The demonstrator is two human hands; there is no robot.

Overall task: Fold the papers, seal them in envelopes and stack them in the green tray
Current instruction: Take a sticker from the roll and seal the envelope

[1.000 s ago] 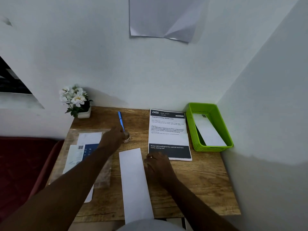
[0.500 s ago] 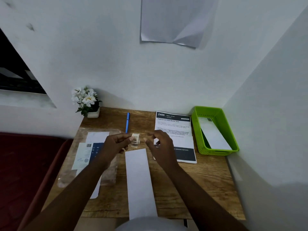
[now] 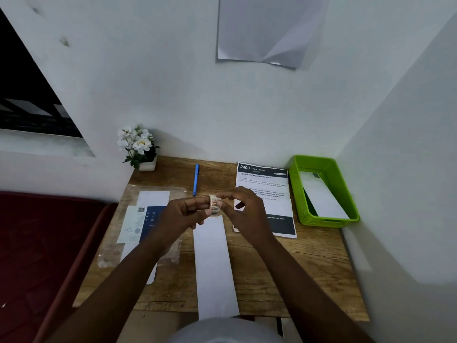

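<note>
Two hands meet above the tabletop (image 3: 309, 268): the left hand (image 3: 181, 216) pinches a small tape roll (image 3: 214, 205), and the right hand (image 3: 243, 211) has its fingertips curled in at the roll's right edge, pinching there. Below them a long white envelope (image 3: 214, 268) lies lengthwise, its near end past the tabletop's edge. Left lies a clear packet (image 3: 138, 219) of envelopes; right, a printed sheet (image 3: 274, 184). Farther right, the green tray (image 3: 346, 194) holds one envelope. Beyond lie a blue pen (image 3: 196, 179) and a flower pot (image 3: 139, 149).
</note>
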